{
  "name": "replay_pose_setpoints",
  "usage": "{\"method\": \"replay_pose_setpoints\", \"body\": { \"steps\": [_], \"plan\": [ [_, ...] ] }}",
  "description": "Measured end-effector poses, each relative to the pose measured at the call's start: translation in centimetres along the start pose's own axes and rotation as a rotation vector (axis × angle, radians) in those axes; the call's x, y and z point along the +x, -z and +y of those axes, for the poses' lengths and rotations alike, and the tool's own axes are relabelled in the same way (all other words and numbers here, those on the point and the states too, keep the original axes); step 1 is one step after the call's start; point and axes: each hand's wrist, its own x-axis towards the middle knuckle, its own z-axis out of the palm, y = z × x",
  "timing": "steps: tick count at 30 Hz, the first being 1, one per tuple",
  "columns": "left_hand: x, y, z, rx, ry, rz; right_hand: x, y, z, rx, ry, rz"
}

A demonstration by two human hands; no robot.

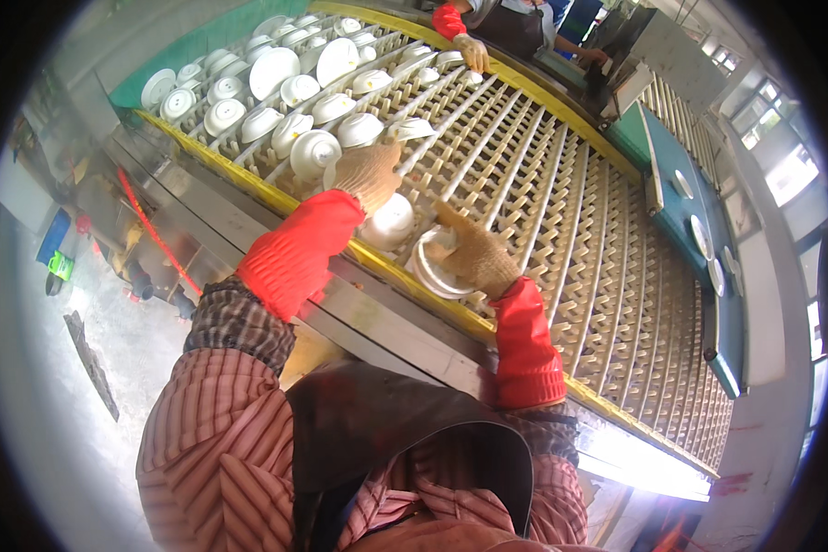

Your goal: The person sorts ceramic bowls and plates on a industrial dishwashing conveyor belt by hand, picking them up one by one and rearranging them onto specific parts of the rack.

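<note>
My left hand [367,174], in a tan knitted glove with a red oversleeve, is over the peg conveyor beside an overturned white bowl [315,153]. Its fingers are bent and mostly hidden, so its hold is unclear. Just below the wrist, another white bowl [390,222] lies on the pegs. My right hand [481,254], gloved the same way, grips a small stack of white bowls [441,279] by the rim, with fingers reaching inside. That stack is tilted close to the conveyor's yellow near edge [407,276].
Several white bowls and plates [274,72] lean among the pegs at the upper left. Across the conveyor [565,241], a co-worker's gloved hand [474,54] touches a small bowl by the far yellow rail. A green belt [689,228] on the right carries several white dishes [700,236].
</note>
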Motion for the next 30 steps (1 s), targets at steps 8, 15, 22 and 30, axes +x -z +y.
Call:
{"method": "replay_pose_setpoints", "body": {
  "steps": [8,15,22,30],
  "plan": [
    [-4.8,-5.8,5.3,-0.537,-0.119,-0.082,-0.2,-0.6,2.3,0.423,0.002,-0.003],
    [-5.8,-4.4,4.9,-0.986,-0.101,-0.497,-3.5,2.8,0.0,0.428,-0.150,0.020],
    [-5.9,-4.4,7.1,-1.210,-0.108,-0.890,-6.8,4.2,-0.5,0.177,-0.210,0.100],
    [-7.1,-3.8,10.5,-1.284,-0.204,-0.979,-11.5,4.5,-1.6,-0.100,0.152,0.305]
  ]
}}
